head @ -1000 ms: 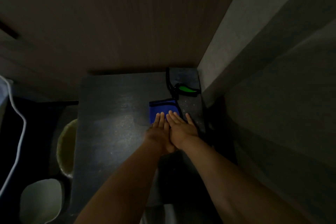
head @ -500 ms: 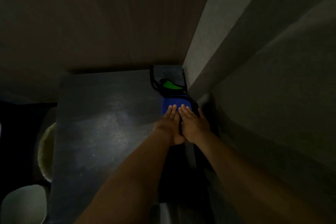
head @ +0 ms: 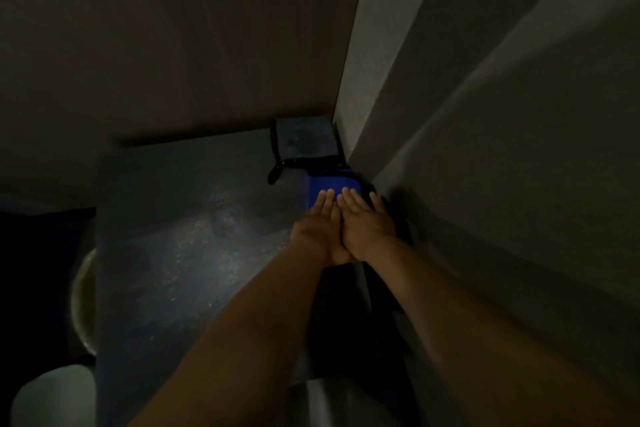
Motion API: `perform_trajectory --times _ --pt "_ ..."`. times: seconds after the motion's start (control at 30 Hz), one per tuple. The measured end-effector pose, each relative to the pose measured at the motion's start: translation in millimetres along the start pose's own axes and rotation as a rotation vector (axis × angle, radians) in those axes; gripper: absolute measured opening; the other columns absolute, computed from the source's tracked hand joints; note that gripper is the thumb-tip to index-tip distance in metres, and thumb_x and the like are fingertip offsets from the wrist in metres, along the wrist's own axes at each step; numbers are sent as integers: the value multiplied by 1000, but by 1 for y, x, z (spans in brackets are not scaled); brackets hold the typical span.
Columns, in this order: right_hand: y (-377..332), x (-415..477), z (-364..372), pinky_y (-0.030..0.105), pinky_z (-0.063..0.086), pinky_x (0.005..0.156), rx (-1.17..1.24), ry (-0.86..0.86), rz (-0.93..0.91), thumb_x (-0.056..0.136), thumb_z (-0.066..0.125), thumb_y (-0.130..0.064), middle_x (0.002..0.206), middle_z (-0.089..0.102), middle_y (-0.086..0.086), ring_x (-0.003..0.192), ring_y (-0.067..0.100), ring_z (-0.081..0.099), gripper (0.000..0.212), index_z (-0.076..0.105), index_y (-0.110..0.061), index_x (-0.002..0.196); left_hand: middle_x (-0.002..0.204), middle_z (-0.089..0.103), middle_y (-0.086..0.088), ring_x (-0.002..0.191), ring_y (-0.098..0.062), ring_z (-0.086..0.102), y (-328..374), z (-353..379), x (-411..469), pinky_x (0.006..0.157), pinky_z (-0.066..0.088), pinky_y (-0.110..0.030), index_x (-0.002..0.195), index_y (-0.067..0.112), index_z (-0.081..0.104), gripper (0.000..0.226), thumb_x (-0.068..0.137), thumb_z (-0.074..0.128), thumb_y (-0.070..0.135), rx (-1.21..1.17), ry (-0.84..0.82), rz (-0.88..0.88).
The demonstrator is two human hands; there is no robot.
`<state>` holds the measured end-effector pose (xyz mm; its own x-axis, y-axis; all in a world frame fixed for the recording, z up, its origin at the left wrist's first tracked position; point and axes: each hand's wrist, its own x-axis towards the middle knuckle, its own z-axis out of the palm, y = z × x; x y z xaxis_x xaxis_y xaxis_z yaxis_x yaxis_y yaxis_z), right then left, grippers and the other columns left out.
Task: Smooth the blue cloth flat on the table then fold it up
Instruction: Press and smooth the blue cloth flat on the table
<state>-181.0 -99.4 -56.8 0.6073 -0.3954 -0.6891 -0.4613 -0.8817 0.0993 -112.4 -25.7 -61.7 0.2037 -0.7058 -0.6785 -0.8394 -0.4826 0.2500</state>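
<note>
Two bare forearms reach forward from the bottom of the view and meet over the dark worktop (head: 180,253), close to its right edge by the wall. The left hand (head: 317,229) and the right hand (head: 367,227) lie side by side, touching along their inner edges, both spread open with palms down and fingers straight. Neither grips anything; they press flat.

Under them lies the blue cloth (head: 330,182). Only its far part shows, a small blue patch just beyond the fingertips; the rest is hidden under the palms. Judging by how little shows, the cloth is probably already a compact shape rather than fully spread, though the dim light makes its edges and any layers hard to read. The flat, paired hands suit pressing the fabric down so it lies smooth or so a crease holds. Keeping them together likely puts even weight across the narrow piece.

Just beyond the cloth, touching or nearly touching its far edge, sits a black-framed thing (head: 304,140) with a grey panel, in the corner where the wall meets the back panel. What it is cannot be told. Left of the cloth the worktop is bare and faintly lit.
</note>
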Motion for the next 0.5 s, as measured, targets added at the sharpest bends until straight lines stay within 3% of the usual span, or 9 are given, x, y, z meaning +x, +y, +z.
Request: perform_trajectory --times 0.2,0.5 --pt "-5 -14 7 42 -10 118 -24 4 -29 98 32 -35 162 -14 2 148 15 -14 72 -9 -14 153 158 -22 -11 145 -24 -22 -1 14 -8 121 0 -42 149 9 -17 121 73 51 73 12 1 10" --pt "-17 -42 32 39 -7 120 131 -24 -39 100 26 -31 161 -15 0 148 13 -13 65 -7 -15 153 158 -22 -13 145 -26 -23 7 37 -43 121 -6 -39 148 7 -18 116 78 49 71 24 -22 38"
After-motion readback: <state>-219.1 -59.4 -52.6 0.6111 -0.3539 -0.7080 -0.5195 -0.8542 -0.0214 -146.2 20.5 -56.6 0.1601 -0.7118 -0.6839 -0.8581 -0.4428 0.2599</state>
